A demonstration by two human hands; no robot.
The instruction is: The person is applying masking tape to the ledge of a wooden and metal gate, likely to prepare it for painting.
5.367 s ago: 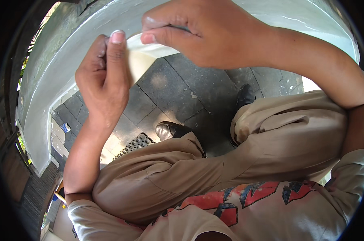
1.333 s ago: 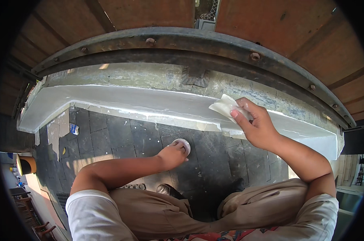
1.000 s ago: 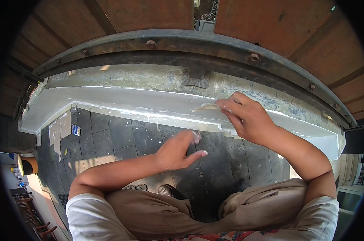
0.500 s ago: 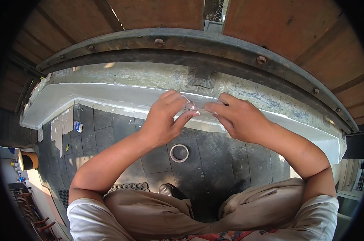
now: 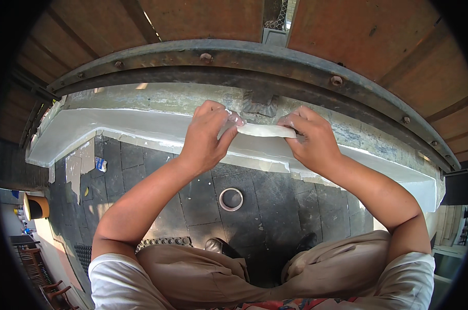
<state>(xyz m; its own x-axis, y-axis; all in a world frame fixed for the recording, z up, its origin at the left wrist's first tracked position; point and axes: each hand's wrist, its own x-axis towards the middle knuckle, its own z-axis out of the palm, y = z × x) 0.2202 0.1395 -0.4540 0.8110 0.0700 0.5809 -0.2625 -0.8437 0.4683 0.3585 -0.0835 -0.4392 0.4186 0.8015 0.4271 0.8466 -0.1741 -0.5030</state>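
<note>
Left hand and right hand have fingers pinched on opposite ends of a thin off-white strip, held across a long grey-painted ledge, can't tell if touching. Pale round ring sits on the dark grey tiled floor below.

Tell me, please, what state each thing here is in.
Flat, flexible cream strip: held at both ends.
Left hand: pinching the strip's left end.
Right hand: pinching its right end.
Dark grey floor tiles: spotted with white.
Pale round hollow ring: lying flat on the tiles.
Brown metal bolts: rusted.
</note>
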